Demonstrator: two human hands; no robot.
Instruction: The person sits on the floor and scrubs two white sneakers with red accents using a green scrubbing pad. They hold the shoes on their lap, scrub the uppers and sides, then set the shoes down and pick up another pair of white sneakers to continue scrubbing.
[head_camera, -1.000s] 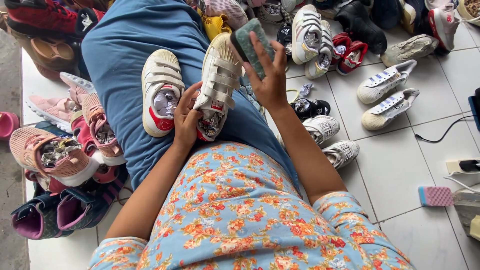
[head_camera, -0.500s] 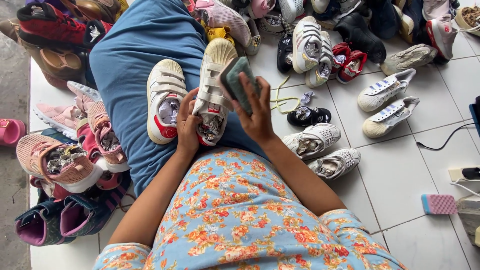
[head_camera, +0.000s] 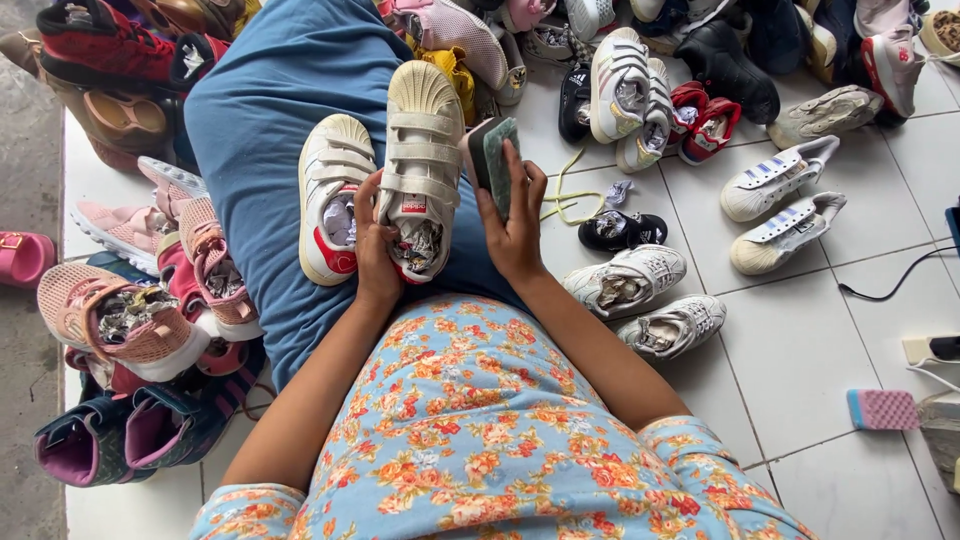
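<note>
Cream strap shoe (head_camera: 420, 165) propped on the lap, heel toward the body, shell toe pointing away, three straps across the top, crumpled paper stuffed into the opening. Left hand (head_camera: 372, 245) closed around the heel end, thumb against the inner side, keeping the shoe tilted up. Right hand (head_camera: 515, 225) gripping a grey-green sponge block (head_camera: 493, 155), fingers wrapped over its flat face, its edge touching or just beside the shoe's right flank; contact hard to confirm. Probably light and fairly stiff in the sole and toe cap, softer through the upper, the paper filling helping it keep shape under pressure. Rubber toe likely smooth and a little slippery if damp, so the heel counter looks the surest place to hold. Sponge likely soft, squashing under the fingers.

Matching cream shoe (head_camera: 333, 205) with a red heel patch lying just beside, also on the blue-trousered lap (head_camera: 270, 100). Pink trainers (head_camera: 120, 320) packed close on the left. White tiled floor (head_camera: 800, 340) on the right, carrying white lace-up trainers (head_camera: 650, 295), striped white pairs (head_camera: 785, 205), a small black shoe (head_camera: 620, 230). Pink sponge (head_camera: 885, 408) well apart, near a cable.
</note>
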